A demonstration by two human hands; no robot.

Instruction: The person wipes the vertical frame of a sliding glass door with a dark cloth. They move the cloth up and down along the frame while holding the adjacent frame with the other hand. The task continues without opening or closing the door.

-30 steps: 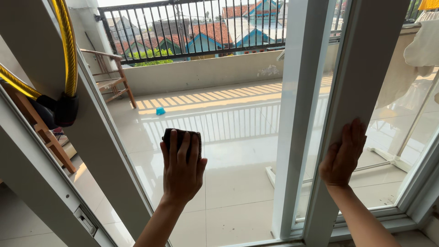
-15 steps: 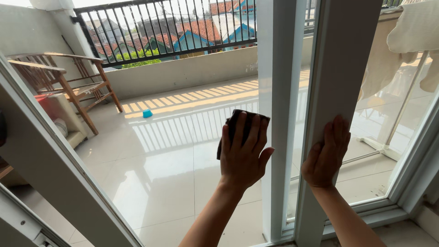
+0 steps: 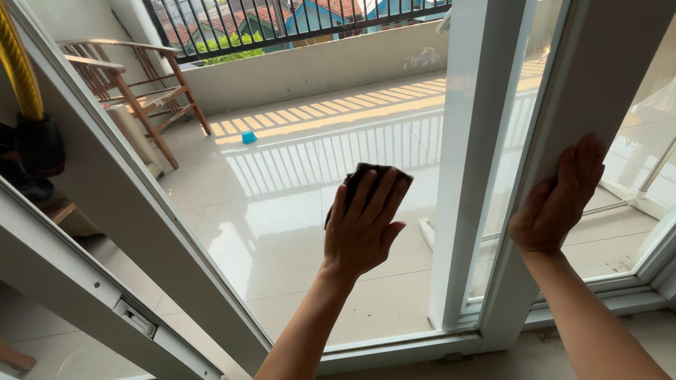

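Your left hand (image 3: 362, 225): fingers spread, pressing dark cloth (image 3: 366, 179) flat on glass pane (image 3: 296, 211) | your right hand (image 3: 560, 200): open palm against white frame (image 3: 563, 127) beside it

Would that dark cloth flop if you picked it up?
Probably floppy: the dark cloth bunches unevenly under the left hand pressed flat on the glass pane. It likely weighs little, since spread fingers alone seem to pin it there.

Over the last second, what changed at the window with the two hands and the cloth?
The left hand, pressing the dark cloth flat to the glass pane, slid rightward toward the middle white frame post, then stopped short of it. Nothing was grasped or released. The right hand stayed flat on the outer white frame.
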